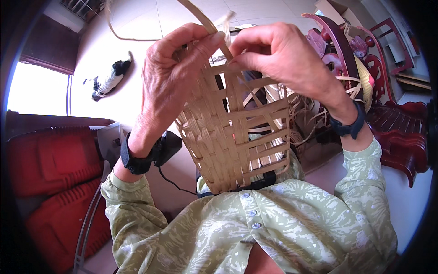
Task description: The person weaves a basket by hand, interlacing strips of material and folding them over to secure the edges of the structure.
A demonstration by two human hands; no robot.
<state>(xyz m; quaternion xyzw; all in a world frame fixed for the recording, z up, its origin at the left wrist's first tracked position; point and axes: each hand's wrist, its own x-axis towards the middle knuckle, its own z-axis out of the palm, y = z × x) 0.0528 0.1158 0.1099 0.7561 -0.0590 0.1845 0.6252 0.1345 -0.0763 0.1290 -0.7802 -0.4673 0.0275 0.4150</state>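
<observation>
A tan basket (210,132) of flat woven strips stands in front of my chest. Its left part is densely woven, while wide gaps show between the strips on its right part. My left hand (171,68) is closed at the upper rim, its thumb pressing a long flat strip (200,16) that runs up out of the picture. Just right of it, my right hand (273,55) pinches the lower stretch of that strip near the rim; its fingertips partly hide the spot. Dark bands circle both wrists.
A black-and-white animal (112,78) lies on the pale floor at the far left. Red ribbed seats or cases (54,160) stand at left, with a black cable (173,185) nearby. Carved dark-red wooden furniture (397,137) and loose strips (303,118) are at right.
</observation>
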